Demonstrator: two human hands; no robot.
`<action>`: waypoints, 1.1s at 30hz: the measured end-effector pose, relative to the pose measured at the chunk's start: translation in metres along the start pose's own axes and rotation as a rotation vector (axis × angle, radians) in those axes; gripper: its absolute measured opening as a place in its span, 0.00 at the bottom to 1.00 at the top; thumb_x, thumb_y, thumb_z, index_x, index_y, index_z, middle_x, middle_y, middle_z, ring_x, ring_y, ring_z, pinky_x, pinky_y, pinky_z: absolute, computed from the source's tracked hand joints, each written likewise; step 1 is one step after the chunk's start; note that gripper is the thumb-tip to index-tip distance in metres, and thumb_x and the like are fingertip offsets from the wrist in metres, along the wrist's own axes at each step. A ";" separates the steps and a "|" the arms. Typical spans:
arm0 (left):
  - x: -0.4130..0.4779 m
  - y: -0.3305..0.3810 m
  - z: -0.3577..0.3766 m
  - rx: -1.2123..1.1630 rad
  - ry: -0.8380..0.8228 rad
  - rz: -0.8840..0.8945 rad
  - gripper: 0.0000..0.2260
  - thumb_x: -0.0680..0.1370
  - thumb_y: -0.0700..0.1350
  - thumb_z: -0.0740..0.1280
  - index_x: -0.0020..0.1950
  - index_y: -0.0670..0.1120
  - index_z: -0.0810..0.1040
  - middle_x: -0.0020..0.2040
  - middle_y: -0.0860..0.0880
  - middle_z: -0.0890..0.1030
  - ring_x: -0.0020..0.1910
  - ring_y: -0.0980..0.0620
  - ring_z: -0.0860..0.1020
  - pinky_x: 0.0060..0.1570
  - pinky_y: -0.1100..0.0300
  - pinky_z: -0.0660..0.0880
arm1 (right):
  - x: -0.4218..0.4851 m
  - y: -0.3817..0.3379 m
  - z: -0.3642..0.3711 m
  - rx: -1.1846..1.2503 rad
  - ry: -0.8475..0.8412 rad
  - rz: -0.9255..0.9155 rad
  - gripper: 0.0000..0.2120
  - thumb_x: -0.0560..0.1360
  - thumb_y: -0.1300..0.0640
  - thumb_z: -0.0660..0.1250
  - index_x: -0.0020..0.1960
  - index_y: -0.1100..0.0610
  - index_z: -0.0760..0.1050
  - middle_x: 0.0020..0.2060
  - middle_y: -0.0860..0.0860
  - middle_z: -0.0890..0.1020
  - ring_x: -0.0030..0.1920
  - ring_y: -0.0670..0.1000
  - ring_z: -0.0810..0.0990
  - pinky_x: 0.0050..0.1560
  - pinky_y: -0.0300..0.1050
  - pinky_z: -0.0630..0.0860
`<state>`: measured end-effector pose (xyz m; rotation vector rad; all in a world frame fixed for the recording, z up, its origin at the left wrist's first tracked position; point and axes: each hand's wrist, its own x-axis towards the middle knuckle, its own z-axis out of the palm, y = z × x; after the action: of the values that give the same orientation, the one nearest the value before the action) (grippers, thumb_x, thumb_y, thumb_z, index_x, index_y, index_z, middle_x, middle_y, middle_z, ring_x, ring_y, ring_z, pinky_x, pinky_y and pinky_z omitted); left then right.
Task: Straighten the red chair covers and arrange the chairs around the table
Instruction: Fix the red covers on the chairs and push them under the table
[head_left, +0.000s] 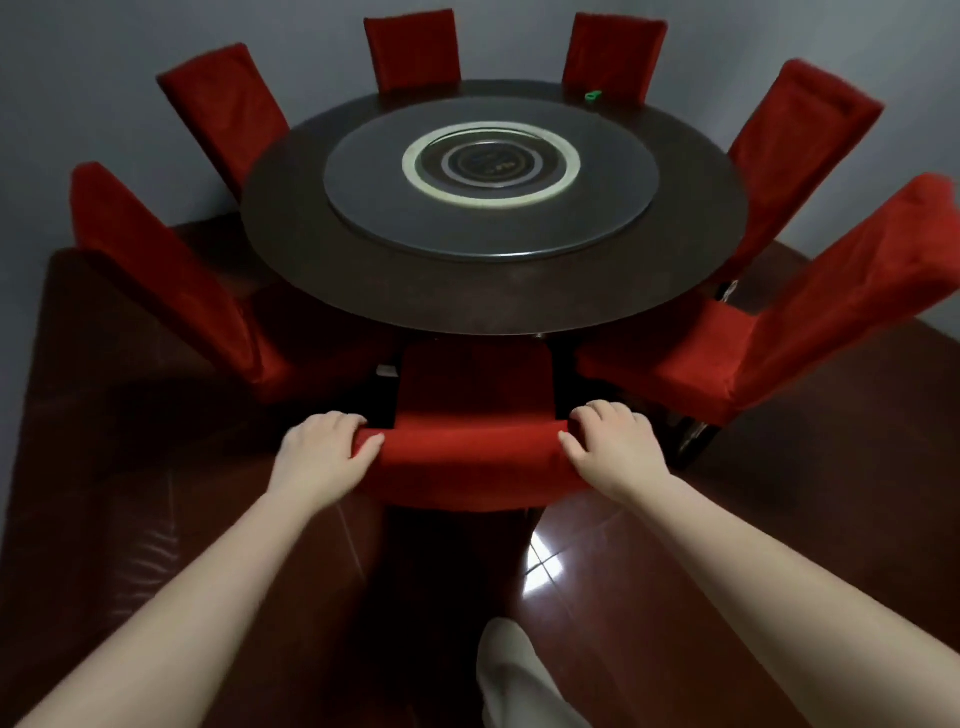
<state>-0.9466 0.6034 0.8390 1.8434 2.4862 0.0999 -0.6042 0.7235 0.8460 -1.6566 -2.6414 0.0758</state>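
- Grey walls (104, 78), a glossy dark-red tiled floor (779, 519), and in the middle a round dark tabletop (291, 260) with a glass turntable (363, 208) on it.
- Six red-covered chairs (413, 49) ring the far and side edges, backs fanned outward.
- A seventh, the near chair (470, 395), sits right in front of the person, its seat pointing under the table's edge.
- The left hand (324, 449) and right hand (610, 447) each grip one end of the backrest's top.
- Their fingers (337, 418) curl over the far side and the thumbs press the near face, clenched on the red cover (467, 452).
- A grip at both corners looks chosen to keep the chair square, whether it gets pushed in or the fabric gets tugged flat.
- The cover lies fairly smooth across the top, so nudging the chair into line seems the likelier step.
- The gap to the neighbouring chair on the right (831, 291) looks tight and worth watching.
- No dishes or containers show anywhere.
- The turntable carries nothing, and only a small green object (592, 95) lies at the tabletop's far rim, too small to identify.
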 end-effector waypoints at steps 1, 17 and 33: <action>-0.007 0.001 -0.004 -0.007 0.023 -0.016 0.23 0.80 0.61 0.60 0.68 0.48 0.76 0.63 0.47 0.79 0.64 0.45 0.75 0.62 0.50 0.71 | -0.014 0.009 -0.004 0.023 0.020 -0.014 0.21 0.79 0.40 0.57 0.62 0.52 0.74 0.59 0.50 0.77 0.62 0.54 0.73 0.58 0.50 0.68; 0.017 0.282 -0.093 -0.100 -0.144 0.572 0.33 0.75 0.71 0.59 0.74 0.54 0.69 0.70 0.52 0.74 0.73 0.49 0.66 0.69 0.49 0.66 | -0.143 0.172 -0.087 0.175 0.085 0.114 0.35 0.75 0.38 0.65 0.76 0.53 0.63 0.74 0.49 0.68 0.74 0.50 0.64 0.70 0.50 0.66; 0.110 0.607 -0.094 -0.149 -0.102 0.721 0.38 0.72 0.74 0.60 0.76 0.54 0.65 0.71 0.52 0.73 0.71 0.49 0.68 0.69 0.49 0.66 | -0.087 0.451 -0.163 0.063 0.114 0.075 0.54 0.68 0.33 0.69 0.80 0.55 0.44 0.79 0.53 0.54 0.78 0.51 0.54 0.75 0.51 0.59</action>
<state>-0.4063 0.8820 0.9810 2.4860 1.5872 0.1982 -0.1534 0.8456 0.9854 -1.6867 -2.4693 0.0633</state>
